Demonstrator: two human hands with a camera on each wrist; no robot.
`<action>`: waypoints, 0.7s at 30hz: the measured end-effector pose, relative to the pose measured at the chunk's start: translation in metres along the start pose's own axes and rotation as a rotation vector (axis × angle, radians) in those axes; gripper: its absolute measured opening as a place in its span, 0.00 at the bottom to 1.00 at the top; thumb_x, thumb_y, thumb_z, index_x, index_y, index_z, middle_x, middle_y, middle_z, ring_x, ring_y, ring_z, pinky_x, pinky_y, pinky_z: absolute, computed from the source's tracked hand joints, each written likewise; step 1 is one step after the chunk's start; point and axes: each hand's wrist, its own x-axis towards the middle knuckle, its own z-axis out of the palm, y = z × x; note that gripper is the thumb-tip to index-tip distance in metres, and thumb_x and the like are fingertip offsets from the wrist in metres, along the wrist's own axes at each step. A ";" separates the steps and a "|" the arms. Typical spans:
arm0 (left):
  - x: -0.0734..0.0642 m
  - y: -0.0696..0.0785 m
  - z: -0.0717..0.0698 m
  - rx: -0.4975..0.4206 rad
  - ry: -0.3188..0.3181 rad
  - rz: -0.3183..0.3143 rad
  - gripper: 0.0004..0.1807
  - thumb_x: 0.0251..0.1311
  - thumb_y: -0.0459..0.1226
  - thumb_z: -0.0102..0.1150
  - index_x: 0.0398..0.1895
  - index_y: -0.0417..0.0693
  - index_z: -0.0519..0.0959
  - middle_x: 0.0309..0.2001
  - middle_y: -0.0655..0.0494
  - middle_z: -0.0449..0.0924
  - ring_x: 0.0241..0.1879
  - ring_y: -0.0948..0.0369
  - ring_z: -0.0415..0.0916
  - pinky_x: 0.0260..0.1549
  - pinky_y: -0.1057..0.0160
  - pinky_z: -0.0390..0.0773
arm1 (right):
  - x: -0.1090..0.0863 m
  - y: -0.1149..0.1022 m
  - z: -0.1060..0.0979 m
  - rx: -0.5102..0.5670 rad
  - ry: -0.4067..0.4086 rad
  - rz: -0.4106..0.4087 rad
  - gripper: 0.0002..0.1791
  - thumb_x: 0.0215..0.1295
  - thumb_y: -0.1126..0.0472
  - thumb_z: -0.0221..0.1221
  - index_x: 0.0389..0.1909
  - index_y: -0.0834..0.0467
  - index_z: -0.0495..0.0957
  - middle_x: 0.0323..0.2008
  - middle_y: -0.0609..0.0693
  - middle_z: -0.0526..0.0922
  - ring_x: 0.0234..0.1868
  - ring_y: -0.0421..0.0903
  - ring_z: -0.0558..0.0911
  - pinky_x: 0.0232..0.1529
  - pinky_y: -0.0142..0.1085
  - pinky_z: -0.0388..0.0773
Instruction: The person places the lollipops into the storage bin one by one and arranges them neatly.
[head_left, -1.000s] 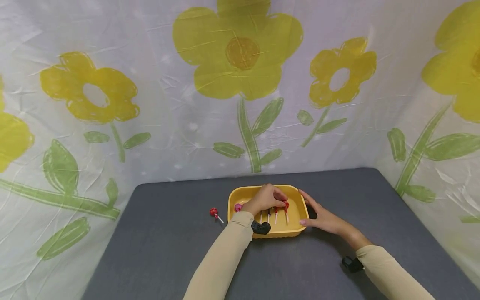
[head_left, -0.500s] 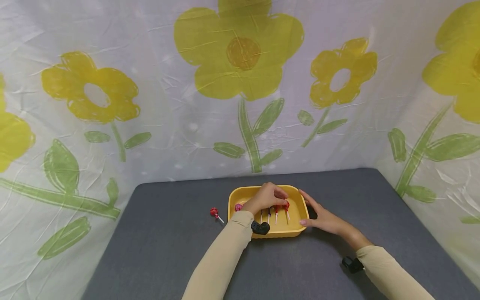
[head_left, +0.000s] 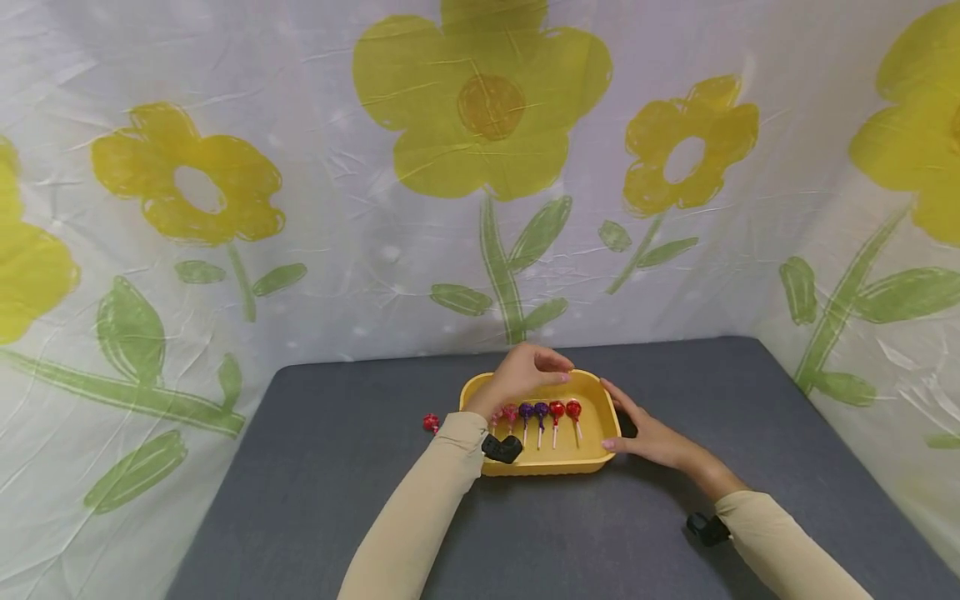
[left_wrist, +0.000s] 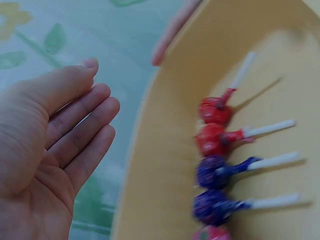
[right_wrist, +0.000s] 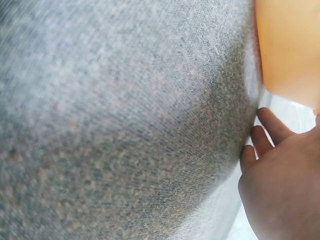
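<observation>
My left hand (head_left: 521, 372) hovers over the far side of a yellow tray (head_left: 558, 468), fingers loosely bent with nothing between them. In the left wrist view its palm (left_wrist: 30, 185) shows bare beside the tray wall. Inside the tray lies a row of wrapped lollipops: two red (head_left: 573, 408), two purple (head_left: 542, 410) and pink ones (head_left: 511, 412) partly behind the left wrist. Their white sticks point towards me. My right hand (head_left: 651, 439) spans the tray's right end, its fairly straight fingers at the far corner and thumb at the near corner.
Another red lollipop (head_left: 431, 422) lies on the dark grey table (head_left: 352, 467) left of the tray, its stick hidden by the left sleeve (head_left: 420, 508). A flowered cloth (head_left: 360, 275) hangs behind the table and along its sides.
My left hand has let go of the rightmost red lollipop and risen up and back to the left, uncovering the row. My right hand stays at the tray's right end.
</observation>
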 end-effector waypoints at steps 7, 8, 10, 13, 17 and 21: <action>-0.020 0.008 -0.037 -0.046 0.034 0.018 0.15 0.62 0.43 0.67 0.51 0.52 0.85 0.50 0.53 0.87 0.47 0.61 0.85 0.49 0.63 0.83 | -0.001 0.001 0.000 -0.018 0.004 -0.029 0.56 0.63 0.52 0.65 0.80 0.41 0.35 0.77 0.65 0.50 0.75 0.70 0.52 0.62 0.77 0.55; -0.023 0.008 -0.042 -0.042 0.040 0.015 0.16 0.62 0.44 0.67 0.52 0.52 0.85 0.50 0.54 0.87 0.48 0.61 0.85 0.49 0.63 0.83 | -0.001 0.001 0.000 -0.015 0.006 -0.030 0.56 0.62 0.52 0.66 0.80 0.41 0.36 0.77 0.65 0.50 0.75 0.70 0.53 0.62 0.77 0.55; -0.031 0.008 -0.053 -0.030 0.055 0.013 0.17 0.62 0.45 0.66 0.53 0.54 0.84 0.51 0.55 0.87 0.49 0.61 0.85 0.50 0.62 0.83 | -0.002 0.001 0.000 -0.015 0.010 -0.031 0.56 0.62 0.52 0.66 0.80 0.41 0.36 0.76 0.65 0.51 0.75 0.70 0.53 0.61 0.77 0.55; -0.045 0.008 -0.068 -0.016 0.086 0.003 0.20 0.61 0.45 0.67 0.55 0.51 0.83 0.52 0.54 0.86 0.51 0.59 0.84 0.52 0.60 0.83 | -0.002 0.001 0.000 -0.013 0.010 -0.036 0.56 0.62 0.53 0.66 0.80 0.40 0.36 0.76 0.65 0.51 0.75 0.70 0.53 0.61 0.76 0.56; -0.066 0.005 -0.088 -0.028 0.127 -0.015 0.21 0.61 0.44 0.67 0.57 0.49 0.82 0.54 0.51 0.85 0.55 0.54 0.83 0.54 0.56 0.82 | -0.002 0.001 0.000 -0.014 0.009 -0.037 0.56 0.62 0.53 0.66 0.80 0.39 0.36 0.76 0.65 0.51 0.75 0.69 0.54 0.61 0.76 0.57; -0.085 -0.003 -0.104 -0.031 0.175 -0.039 0.21 0.61 0.44 0.67 0.57 0.50 0.82 0.56 0.49 0.84 0.57 0.52 0.82 0.56 0.53 0.81 | -0.001 0.002 0.000 -0.009 0.010 -0.027 0.56 0.63 0.52 0.66 0.80 0.39 0.36 0.76 0.65 0.51 0.75 0.68 0.54 0.62 0.76 0.55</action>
